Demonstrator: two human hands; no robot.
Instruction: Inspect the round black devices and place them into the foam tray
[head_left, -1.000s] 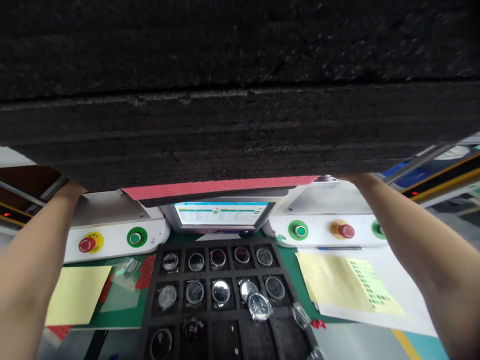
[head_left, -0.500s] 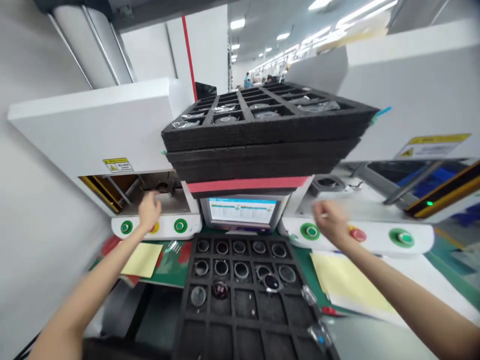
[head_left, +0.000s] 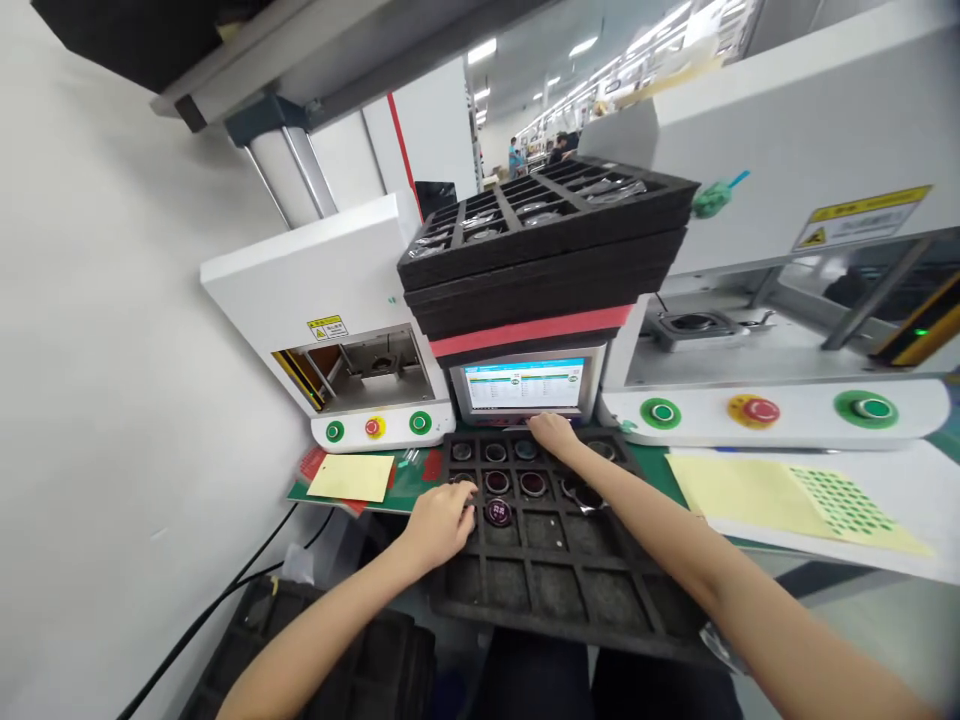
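Observation:
My left hand [head_left: 442, 522] is at the left edge of a black foam tray [head_left: 525, 598], its fingers curled over a compartment in the second and third rows; what they hold, if anything, is hidden. Across the tray's back row reaches my right hand [head_left: 555, 436], closed, just below the screen [head_left: 525, 386]. Its fingertips are turned away from view. Round dark lens-like parts fill several compartments of the back rows, and one purple round part [head_left: 497, 512] lies in the third row. The front compartments hold no parts.
Stacked black foam trays [head_left: 555, 255] stand above the screen. White machines with green buttons [head_left: 420, 423] and red ones [head_left: 761, 411] flank it. Yellow sheets [head_left: 351, 477] lie on the green surface at both sides. More trays [head_left: 337, 650] sit at lower left.
Both hands have come away from the machines and over the tray, the left moving right and down, the right moving left. The view has shifted, and the tray appears turned.

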